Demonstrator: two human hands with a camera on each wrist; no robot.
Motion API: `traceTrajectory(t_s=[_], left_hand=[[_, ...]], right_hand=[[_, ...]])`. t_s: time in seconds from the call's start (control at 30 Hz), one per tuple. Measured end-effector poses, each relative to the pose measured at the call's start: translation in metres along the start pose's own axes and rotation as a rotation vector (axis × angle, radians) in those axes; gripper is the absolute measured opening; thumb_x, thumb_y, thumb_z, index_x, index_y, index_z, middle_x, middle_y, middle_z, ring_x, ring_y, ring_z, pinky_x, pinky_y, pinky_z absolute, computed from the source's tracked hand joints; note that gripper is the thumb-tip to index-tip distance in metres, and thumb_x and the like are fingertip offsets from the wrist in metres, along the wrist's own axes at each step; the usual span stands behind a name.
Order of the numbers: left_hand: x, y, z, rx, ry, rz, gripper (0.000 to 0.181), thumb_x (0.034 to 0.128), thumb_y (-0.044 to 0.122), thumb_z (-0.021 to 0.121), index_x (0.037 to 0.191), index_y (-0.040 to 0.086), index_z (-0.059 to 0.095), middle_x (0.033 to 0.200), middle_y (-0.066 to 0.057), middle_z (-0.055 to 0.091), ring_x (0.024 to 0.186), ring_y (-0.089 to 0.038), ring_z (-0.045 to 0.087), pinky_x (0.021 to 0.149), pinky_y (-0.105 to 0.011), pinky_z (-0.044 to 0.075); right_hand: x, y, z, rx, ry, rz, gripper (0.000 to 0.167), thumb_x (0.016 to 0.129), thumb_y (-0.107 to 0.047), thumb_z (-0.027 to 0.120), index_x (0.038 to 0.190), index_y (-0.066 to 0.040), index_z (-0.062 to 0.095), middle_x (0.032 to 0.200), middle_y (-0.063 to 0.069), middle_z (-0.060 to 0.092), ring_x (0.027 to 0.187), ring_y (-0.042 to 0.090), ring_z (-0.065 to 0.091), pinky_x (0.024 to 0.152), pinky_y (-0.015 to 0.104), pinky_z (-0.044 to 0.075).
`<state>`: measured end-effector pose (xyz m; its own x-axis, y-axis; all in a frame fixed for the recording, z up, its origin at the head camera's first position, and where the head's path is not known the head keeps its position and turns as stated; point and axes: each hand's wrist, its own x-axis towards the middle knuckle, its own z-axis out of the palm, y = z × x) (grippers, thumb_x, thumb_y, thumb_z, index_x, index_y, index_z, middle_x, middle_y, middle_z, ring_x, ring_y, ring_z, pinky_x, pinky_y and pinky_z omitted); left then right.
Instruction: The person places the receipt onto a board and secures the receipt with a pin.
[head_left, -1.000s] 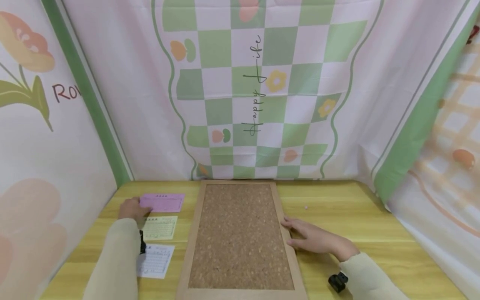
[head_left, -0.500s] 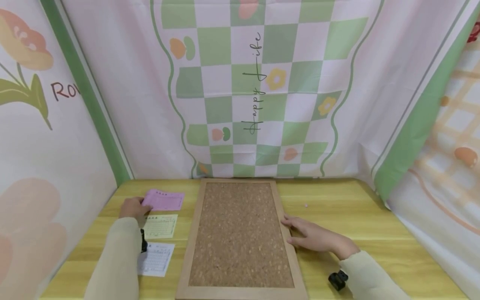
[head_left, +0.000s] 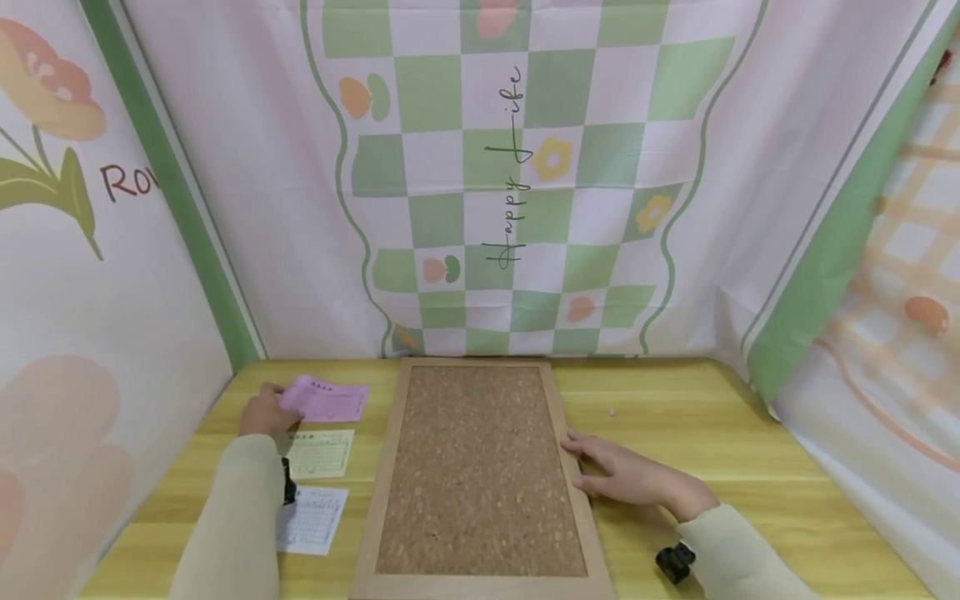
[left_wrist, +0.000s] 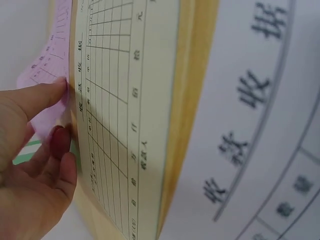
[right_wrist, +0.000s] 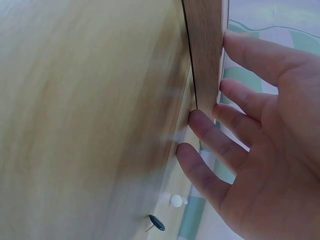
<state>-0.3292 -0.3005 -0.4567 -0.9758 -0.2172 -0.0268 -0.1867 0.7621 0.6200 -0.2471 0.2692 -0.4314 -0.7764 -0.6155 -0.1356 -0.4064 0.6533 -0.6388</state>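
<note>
hands: 2 (left hand (head_left: 268, 414), right hand (head_left: 626, 472)) | paper forms: 3 (pink form (head_left: 333, 402), pale yellow form (head_left: 324, 454), white form (head_left: 315, 521)) | cork board (head_left: 483, 475): 1 | worktop (head_left: 712, 433): 1 | black wrist devices (head_left: 676, 562): 2 | sleeves (head_left: 231, 512): 2 | pins: at least 2 (dark pin (right_wrist: 157, 223), pale pin (right_wrist: 176, 201)) | yellow blossoms (head_left: 542, 163) on back curtain (head_left: 427, 221): 2

The left grip (head_left: 266, 412) partly hides the pink slip (head_left: 333, 403).

The board (head_left: 483, 475) lies on the table (head_left: 750, 475) between my left hand (head_left: 265, 413) and right hand (head_left: 637, 477); left of it lie the far slip (head_left: 334, 403), middle slip (head_left: 322, 454), near slip (head_left: 315, 521); behind, the cloth (head_left: 495, 192).
</note>
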Motion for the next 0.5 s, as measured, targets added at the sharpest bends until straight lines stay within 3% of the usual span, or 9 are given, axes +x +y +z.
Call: traceTrajectory(t_s=[0.2,0.5], left_hand=[[0.0002,0.0001,-0.0010,-0.025,0.008,-0.051,0.083,0.0876,0.013,0.074,0.145,-0.019,0.023,0.135,-0.045,0.040,0.124,-0.059,0.041,0.105,-0.063,0.033],[-0.0023,-0.0025,-0.0064,-0.014,0.028,-0.047,0.057,0.0929,0.010,0.042,0.141,-0.020,0.034,0.139,-0.042,0.040,0.128,-0.059,0.038,0.107,-0.061,0.031]], right_hand=[[0.0010,0.0013,0.0000,-0.001,-0.003,0.001,0.066,0.103,-0.035,0.056,0.153,0.003,0.033,0.160,0.026,0.022,0.145,0.048,0.019,0.110,0.064,0.021],[0.0008,0.0005,-0.0004,-0.007,0.003,0.002,0.067,0.103,-0.034,0.057,0.153,0.003,0.034,0.159,0.027,0.023,0.144,0.048,0.020,0.110,0.065,0.021]])
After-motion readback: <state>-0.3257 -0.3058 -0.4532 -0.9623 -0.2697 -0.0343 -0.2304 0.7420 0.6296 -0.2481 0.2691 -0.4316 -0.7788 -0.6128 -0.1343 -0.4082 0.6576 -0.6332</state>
